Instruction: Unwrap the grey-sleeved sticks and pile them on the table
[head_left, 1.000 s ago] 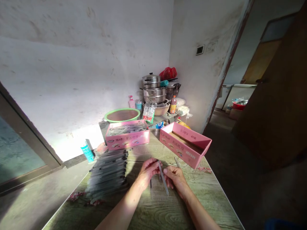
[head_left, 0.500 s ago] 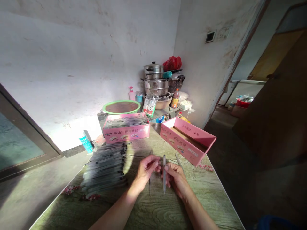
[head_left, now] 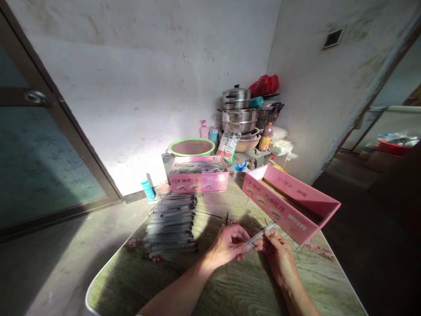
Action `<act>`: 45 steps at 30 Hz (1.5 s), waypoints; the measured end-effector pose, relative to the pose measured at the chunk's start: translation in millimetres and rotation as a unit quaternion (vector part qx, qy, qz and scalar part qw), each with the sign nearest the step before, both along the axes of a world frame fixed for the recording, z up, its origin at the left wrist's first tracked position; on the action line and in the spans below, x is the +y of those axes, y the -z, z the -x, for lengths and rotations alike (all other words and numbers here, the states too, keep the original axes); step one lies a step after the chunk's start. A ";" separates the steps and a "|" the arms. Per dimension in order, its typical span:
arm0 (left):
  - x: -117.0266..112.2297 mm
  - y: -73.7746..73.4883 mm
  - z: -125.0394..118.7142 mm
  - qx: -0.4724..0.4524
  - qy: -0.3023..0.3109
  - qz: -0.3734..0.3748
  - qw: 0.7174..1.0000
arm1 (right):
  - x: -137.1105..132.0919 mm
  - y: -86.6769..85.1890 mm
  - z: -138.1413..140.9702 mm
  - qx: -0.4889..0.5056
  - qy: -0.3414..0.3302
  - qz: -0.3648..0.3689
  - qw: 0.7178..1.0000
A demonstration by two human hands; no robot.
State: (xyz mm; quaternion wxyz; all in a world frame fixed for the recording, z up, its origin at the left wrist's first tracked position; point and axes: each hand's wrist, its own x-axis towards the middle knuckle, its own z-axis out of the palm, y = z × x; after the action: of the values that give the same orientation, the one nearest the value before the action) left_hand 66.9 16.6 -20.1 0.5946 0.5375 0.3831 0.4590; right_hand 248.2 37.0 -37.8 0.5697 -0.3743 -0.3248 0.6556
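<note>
A slim translucent pen (head_left: 259, 235) slants between my two hands above the table. My left hand (head_left: 232, 243) pinches its lower end between thumb and fingers. At the upper end, the thumb and fingers of my right hand (head_left: 278, 245) close on the pen. Behind my left knuckles, a thin dark-tipped stick (head_left: 226, 217) is partly hidden on the table. Left of my hands lies a broad stack of clear pens (head_left: 173, 224) with dark ends facing right. Further back, a pink box (head_left: 199, 186) holds more pens. Another pink box (head_left: 279, 204) stands close beyond my right hand.
The wood-patterned table (head_left: 210, 289) has a white edge. Behind it are a green-rimmed basin (head_left: 212, 151), stacked steel pots (head_left: 238, 116) and a drink bottle (head_left: 265, 136). A blue-and-white can (head_left: 148, 191) stands at the left, beyond the table's edge.
The pen has turned from upright to slanting, and my left hand has moved over to grip its end. My view has swung left, so everything appears further right.
</note>
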 end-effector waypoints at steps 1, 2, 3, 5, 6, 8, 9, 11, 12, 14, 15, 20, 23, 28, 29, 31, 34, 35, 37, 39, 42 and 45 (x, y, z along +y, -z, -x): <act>0.7 0.2 0.2 -0.005 -0.012 0.003 1.000 | 0.4 0.2 -0.3 0.000 0.003 0.007 1.000; 1.6 0.5 0.6 -0.011 -0.025 0.005 1.000 | 0.4 0.0 -0.3 -0.002 0.004 0.012 1.000; 2.7 0.8 1.2 -0.018 -0.039 0.006 0.999 | -0.1 -0.5 -0.1 -0.005 0.004 0.014 1.000; 5.3 1.1 2.7 -0.031 -0.063 0.006 0.997 | -1.8 -1.7 0.5 -0.011 0.003 0.015 1.000; 6.8 1.0 3.6 -0.037 -0.076 0.004 0.996 | -2.6 -2.2 0.8 -0.011 0.005 0.014 1.000; 10.0 0.7 5.6 -0.043 -0.105 0.003 0.994 | -3.6 -2.4 0.8 -0.005 0.014 0.012 1.000; 11.6 0.3 6.8 -0.044 -0.124 0.004 0.991 | -3.6 -2.0 0.4 -0.003 0.018 0.010 1.000; 14.2 -0.9 9.3 -0.047 -0.163 0.009 0.986 | -2.8 -0.3 -1.2 -0.002 0.023 0.009 1.000; 15.1 -1.6 10.7 -0.053 -0.181 0.013 0.982 | -2.2 0.9 -2.1 -0.005 0.022 0.008 1.000; 15.9 -2.9 13.5 -0.084 -0.208 0.020 0.974 | -1.1 3.3 -3.8 -0.011 0.022 0.006 1.000; 16.0 -3.3 14.9 -0.107 -0.217 0.022 0.970 | -0.8 4.3 -4.2 -0.013 0.023 0.006 1.000; 15.6 0.0 19.4 -0.192 -0.194 0.018 0.962 | -3.2 4.9 -1.1 -0.019 0.018 0.003 1.000; 16.6 3.2 18.8 -0.193 -0.163 0.018 0.967 | -5.5 3.6 2.5 -0.023 0.009 -0.005 1.000; 17.9 3.9 18.0 -0.199 -0.170 0.023 0.965 | -7.5 1.1 4.9 -0.027 0.013 -0.013 0.999; 18.0 3.5 18.5 -0.203 -0.173 0.024 0.963 | -7.5 0.5 4.9 -0.023 0.016 -0.009 1.000; 18.1 2.3 19.7 -0.211 -0.179 0.026 0.960 | -7.5 -0.8 4.8 -0.014 0.021 -0.001 1.000; 18.0 0.1 21.2 -0.217 -0.190 0.034 0.957 | -7.8 -1.9 5.1 -0.014 0.013 -0.001 1.000; 18.0 -0.4 21.3 -0.217 -0.191 0.036 0.957 | -8.2 -2.0 5.4 -0.020 0.009 -0.003 1.000; 18.0 -1.1 21.4 -0.217 -0.195 0.037 0.956 | -9.4 -2.1 6.3 -0.041 0.000 -0.009 0.999; 18.2 -1.0 21.1 -0.213 -0.199 0.037 0.956 | -10.9 -2.2 7.6 -0.070 -0.010 -0.012 0.997; 18.5 0.2 20.6 -0.207 -0.201 0.032 0.957 | -13.0 -1.7 9.5 -0.105 -0.029 -0.021 0.994; 18.8 1.5 20.7 -0.205 -0.205 0.028 0.957 | -14.1 -0.7 10.4 -0.114 -0.044 -0.036 0.992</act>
State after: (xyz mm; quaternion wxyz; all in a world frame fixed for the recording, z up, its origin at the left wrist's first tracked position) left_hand 46.2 35.4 -21.6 0.5683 0.3254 0.3674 0.6604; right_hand 237.8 22.8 -37.1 0.5128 -0.4114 -0.4272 0.6207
